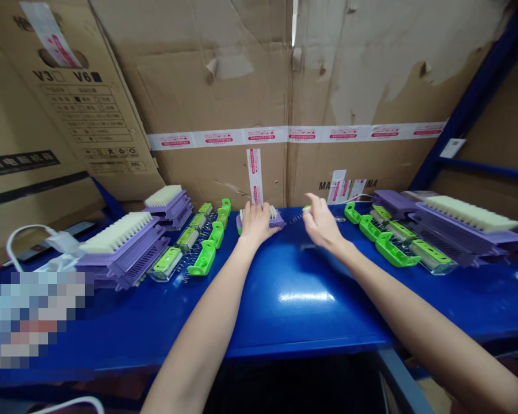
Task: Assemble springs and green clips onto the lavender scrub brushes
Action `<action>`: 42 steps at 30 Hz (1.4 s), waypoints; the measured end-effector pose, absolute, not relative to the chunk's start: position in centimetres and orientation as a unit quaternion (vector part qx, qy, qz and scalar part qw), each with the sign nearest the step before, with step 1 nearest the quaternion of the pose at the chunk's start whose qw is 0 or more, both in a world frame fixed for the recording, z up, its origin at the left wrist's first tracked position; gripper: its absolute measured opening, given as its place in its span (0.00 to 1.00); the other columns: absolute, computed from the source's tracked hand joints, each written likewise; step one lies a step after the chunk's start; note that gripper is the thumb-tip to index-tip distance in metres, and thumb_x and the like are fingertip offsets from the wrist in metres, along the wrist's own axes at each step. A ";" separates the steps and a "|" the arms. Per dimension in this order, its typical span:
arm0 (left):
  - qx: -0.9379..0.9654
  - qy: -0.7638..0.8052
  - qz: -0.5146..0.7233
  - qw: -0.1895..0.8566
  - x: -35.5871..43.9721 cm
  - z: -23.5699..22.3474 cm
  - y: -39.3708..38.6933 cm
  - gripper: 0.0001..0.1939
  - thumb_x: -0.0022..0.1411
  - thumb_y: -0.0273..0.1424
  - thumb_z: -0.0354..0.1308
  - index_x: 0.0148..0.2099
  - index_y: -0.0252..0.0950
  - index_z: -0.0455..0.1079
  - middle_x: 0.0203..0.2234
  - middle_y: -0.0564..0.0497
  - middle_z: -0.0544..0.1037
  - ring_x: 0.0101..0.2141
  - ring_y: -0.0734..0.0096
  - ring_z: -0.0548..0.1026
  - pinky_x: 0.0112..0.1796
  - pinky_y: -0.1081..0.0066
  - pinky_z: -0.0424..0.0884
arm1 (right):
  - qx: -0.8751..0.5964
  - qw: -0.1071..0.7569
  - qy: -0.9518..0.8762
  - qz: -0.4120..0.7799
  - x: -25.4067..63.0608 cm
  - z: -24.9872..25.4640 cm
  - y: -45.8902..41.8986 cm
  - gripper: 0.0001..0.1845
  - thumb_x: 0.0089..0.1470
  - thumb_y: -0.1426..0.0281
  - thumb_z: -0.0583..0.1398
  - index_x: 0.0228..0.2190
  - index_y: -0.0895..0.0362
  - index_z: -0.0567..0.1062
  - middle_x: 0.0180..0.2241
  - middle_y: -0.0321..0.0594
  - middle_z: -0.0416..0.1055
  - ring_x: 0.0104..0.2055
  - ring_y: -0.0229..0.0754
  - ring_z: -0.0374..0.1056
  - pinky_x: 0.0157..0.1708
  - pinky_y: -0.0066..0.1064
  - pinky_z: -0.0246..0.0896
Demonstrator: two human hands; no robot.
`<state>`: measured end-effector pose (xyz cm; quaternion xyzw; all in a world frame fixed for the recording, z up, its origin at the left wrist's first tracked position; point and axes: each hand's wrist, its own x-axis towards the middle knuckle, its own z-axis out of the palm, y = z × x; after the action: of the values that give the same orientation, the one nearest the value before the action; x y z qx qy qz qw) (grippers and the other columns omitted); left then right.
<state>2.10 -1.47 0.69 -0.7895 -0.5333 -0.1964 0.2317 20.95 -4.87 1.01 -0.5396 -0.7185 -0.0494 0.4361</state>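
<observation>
Purple bristled block [277, 220] sits mid-frame under the left hand [256, 223], fingers slightly spread, while right of centre the right hand [322, 223] curls, whether pinching anything I cannot tell.

On the bench [306, 328], the brush [278, 219] lies under the left hand [255, 222], the right hand [323, 223] to its right, while shells [204, 260], springs [183, 267], boxes [167, 263] and stacked brushes [121, 248] run outward in that order on either side, with cardboard [216, 167] standing behind
</observation>
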 end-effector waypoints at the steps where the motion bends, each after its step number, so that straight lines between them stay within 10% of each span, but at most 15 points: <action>1: -0.792 -0.538 -0.189 0.221 2.1 0.7 -1.5 0.34 0.49 0.50 0.64 0.48 0.31 0.62 0.41 0.38 0.73 0.45 0.50 0.69 0.52 0.54 0.56 | -0.524 0.436 -0.731 -0.045 20.1 0.5 -5.1 0.25 0.57 0.66 0.48 0.55 0.61 0.62 0.44 0.53 0.65 0.44 0.52 0.67 0.44 0.44 0.63; 19: -0.829 -0.458 -0.215 0.239 1.5 1.2 -2.1 0.29 0.52 0.37 0.61 0.54 0.33 0.61 0.45 0.40 0.67 0.46 0.50 0.64 0.45 0.58 0.59 | -0.496 0.546 -0.672 0.056 19.0 -1.1 -3.8 0.11 0.53 0.64 0.55 0.37 0.55 0.68 0.35 0.45 0.74 0.36 0.46 0.70 0.39 0.37 0.64; 42: -0.865 -0.371 -0.217 0.261 1.5 0.5 -1.4 0.24 0.52 0.32 0.61 0.50 0.33 0.61 0.48 0.38 0.69 0.49 0.52 0.67 0.51 0.57 0.59 | -0.509 0.516 -0.678 0.120 18.8 -0.6 -3.6 0.20 0.52 0.63 0.55 0.47 0.56 0.63 0.36 0.46 0.76 0.38 0.48 0.73 0.40 0.39 0.64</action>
<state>1.54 -1.36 0.53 -0.8646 -0.3708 -0.2169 0.2605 18.80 -3.56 -0.64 -0.5085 -0.6785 0.1204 0.5163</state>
